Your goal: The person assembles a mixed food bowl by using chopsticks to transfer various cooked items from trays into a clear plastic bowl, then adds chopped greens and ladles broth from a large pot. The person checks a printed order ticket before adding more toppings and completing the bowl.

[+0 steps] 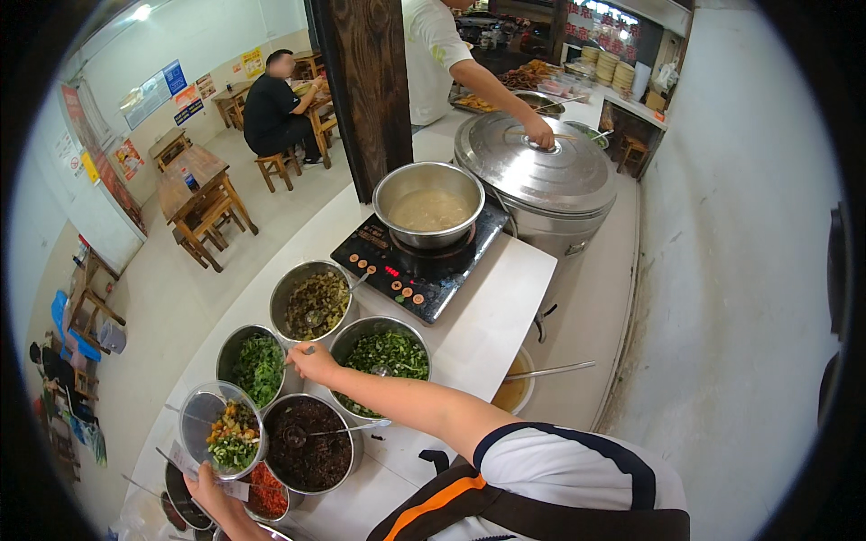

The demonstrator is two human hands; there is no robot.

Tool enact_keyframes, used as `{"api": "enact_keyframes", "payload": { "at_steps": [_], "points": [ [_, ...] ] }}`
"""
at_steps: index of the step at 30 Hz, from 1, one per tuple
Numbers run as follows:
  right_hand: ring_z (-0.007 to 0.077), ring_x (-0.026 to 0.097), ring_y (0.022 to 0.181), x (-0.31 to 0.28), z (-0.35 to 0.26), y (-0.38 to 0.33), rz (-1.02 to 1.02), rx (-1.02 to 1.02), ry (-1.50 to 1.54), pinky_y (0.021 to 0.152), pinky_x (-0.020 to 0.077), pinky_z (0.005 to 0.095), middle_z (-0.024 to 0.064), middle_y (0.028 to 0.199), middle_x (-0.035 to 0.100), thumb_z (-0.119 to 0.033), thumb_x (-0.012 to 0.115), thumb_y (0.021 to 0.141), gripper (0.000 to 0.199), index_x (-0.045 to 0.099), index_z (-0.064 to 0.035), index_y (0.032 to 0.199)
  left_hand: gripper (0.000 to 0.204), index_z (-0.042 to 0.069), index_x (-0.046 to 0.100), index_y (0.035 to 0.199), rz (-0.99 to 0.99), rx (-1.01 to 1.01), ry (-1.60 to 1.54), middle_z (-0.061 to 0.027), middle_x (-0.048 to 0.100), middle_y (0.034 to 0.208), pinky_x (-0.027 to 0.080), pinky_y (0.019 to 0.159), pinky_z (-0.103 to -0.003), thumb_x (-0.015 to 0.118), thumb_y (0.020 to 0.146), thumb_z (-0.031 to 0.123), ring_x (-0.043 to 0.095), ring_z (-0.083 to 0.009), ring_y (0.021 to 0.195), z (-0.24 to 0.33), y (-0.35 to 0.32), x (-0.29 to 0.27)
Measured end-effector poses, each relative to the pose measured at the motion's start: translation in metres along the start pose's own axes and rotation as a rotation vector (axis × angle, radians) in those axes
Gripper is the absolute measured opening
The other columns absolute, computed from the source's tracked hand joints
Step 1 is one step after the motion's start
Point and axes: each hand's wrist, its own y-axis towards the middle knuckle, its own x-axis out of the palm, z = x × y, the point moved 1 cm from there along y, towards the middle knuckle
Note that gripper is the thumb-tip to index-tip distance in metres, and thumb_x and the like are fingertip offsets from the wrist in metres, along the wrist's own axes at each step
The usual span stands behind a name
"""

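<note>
My left hand (213,494) is closed on the rim of a clear plastic bowl (200,397) and a white paper slip (236,490). Chopped green onion and diced yellow-brown pickles lie in the bowl. My right arm reaches across the pots. Its hand (313,362) is closed at the edge of the cilantro pot (225,347), around a thin metal utensil whose end pokes out above the fingers; the rest is hidden. Close by stand a pot of chopped greens (424,343), a pot of dark minced topping (354,469) and a pot of chopped pickles (277,307), each with a ladle.
A steel basin of cloudy broth (433,207) sits on a black induction cooker (356,248). Beyond it, another person's hand (538,135) rests on the lid of a big steel pot (577,180). Red chopped topping (264,494) is near my left hand. A dark wooden post (365,90) rises behind the counter.
</note>
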Motion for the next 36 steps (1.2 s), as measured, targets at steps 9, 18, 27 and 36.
{"api": "enact_keyframes", "payload": {
  "at_steps": [9,18,27,36],
  "points": [
    [0.0135,0.051,0.049,0.004,0.009,-0.001,-0.023,-0.027,0.06,0.048,0.0423,0.0299,0.004,0.06,0.055,-0.024,0.051,0.092,0.027,0.062,-0.0028,0.078,0.044,-0.002,0.044,0.125,0.004,-0.003,-0.048,-0.0134,0.058,0.11,0.05,0.079,-0.034,0.05,0.082,0.004,0.061,-0.0228,0.092,-0.003,0.005,0.002],
    [0.0125,0.051,0.047,0.005,0.007,-0.004,-0.033,-0.017,0.0,0.046,0.0406,0.0292,0.0038,0.059,0.055,-0.024,0.052,0.09,0.026,0.061,-0.0021,0.078,0.045,-0.003,0.043,0.126,0.007,-0.009,-0.04,-0.0156,0.059,0.108,0.054,0.074,-0.035,0.049,0.081,0.002,0.063,-0.0247,0.089,0.004,0.001,0.009],
    [0.0128,0.052,0.047,0.012,0.001,-0.01,0.011,-0.007,0.018,0.047,0.0419,0.0286,0.0039,0.06,0.056,-0.025,0.053,0.089,0.027,0.062,-0.0021,0.078,0.051,-0.003,0.04,0.129,0.016,-0.014,-0.047,-0.0156,0.058,0.109,0.052,0.078,-0.036,0.051,0.079,0.004,0.061,-0.0261,0.093,-0.004,0.015,0.0],
    [0.0119,0.053,0.049,0.012,-0.001,-0.003,0.023,0.024,0.079,0.049,0.0435,0.027,0.0024,0.061,0.056,-0.027,0.052,0.09,0.027,0.062,-0.0044,0.079,0.045,-0.002,0.045,0.123,0.007,-0.003,-0.123,-0.0111,0.059,0.102,0.05,0.071,-0.033,0.051,0.079,0.004,0.062,-0.0224,0.084,-0.012,0.025,-0.008]
  ]
}}
